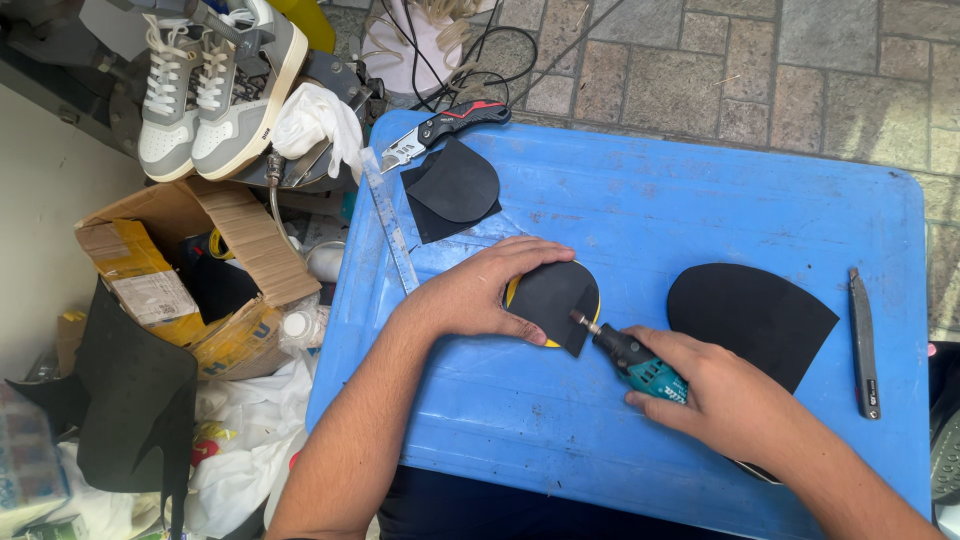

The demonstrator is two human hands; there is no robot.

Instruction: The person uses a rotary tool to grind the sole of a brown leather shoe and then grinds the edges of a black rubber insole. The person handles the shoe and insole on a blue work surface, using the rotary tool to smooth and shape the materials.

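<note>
My left hand presses flat on a small black rubber piece that lies over a yellow round disc on the blue plastic table. My right hand grips a teal and black rotary tool. The tool's thin bit touches the lower right edge of the black piece. A larger black rubber sheet, rounded at the top, lies just right of the tool.
A metal ruler, two black rubber pieces and a folding utility knife lie at the table's far left. A slim metal tool rests at the right edge. Left of the table stand sneakers and a cardboard box.
</note>
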